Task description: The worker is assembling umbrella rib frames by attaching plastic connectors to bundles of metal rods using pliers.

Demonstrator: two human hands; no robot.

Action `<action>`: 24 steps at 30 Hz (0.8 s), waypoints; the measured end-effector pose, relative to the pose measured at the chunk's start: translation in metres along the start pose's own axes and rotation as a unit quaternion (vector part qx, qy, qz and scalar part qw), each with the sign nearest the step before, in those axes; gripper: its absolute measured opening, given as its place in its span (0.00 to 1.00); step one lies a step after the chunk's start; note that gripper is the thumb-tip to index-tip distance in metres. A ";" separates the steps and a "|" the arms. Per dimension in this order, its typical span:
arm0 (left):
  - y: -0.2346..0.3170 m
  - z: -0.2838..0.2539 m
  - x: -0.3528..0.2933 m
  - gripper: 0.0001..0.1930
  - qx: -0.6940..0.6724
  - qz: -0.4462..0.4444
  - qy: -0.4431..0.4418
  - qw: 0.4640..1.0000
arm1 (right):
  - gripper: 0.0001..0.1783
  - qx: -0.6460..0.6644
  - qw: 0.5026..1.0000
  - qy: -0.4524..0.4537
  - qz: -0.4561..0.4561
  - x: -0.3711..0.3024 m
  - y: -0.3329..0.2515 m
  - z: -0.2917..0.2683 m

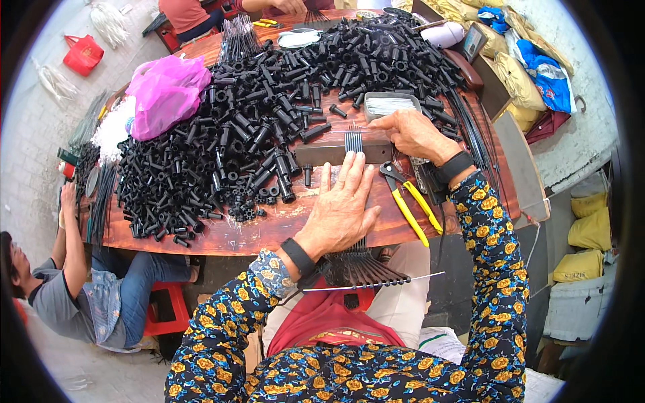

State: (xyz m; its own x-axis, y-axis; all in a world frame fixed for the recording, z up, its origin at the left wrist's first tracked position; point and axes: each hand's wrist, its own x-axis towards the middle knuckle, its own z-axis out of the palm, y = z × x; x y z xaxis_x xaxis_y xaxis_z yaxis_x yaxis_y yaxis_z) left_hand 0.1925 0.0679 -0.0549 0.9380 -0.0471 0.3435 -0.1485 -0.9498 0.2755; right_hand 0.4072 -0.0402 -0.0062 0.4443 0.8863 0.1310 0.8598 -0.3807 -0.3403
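Observation:
My left hand lies flat, fingers stretched out, pressing on a row of thin black strips near the table's front edge. The strips' far ends rest on a grey metal bar. Their near ends fan out over my lap, crossed by a long thin rod. My right hand is closed in a pinch just right of those far ends; what its fingertips hold is too small to make out. Right in front of it stands a small grey tray of thin pale pins.
Yellow-handled cutters lie right of my left hand. A large heap of black tubular plastic parts covers much of the table. A pink plastic bag sits at the left. Co-workers sit at the left and far side.

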 end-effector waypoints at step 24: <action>0.000 0.002 -0.001 0.35 -0.003 0.004 0.001 1.000 | 0.22 -0.017 1.000 -0.014 -0.006 0.003 -0.002 -0.004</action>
State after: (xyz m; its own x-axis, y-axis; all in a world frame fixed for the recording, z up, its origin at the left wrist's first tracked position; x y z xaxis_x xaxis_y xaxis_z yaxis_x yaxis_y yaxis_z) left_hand 0.1921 0.0678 -0.0571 0.9364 -0.0539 0.3468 -0.1574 -0.9476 0.2779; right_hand 0.4078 -0.0376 -0.0010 0.4274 0.8976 0.1079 0.8730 -0.3788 -0.3072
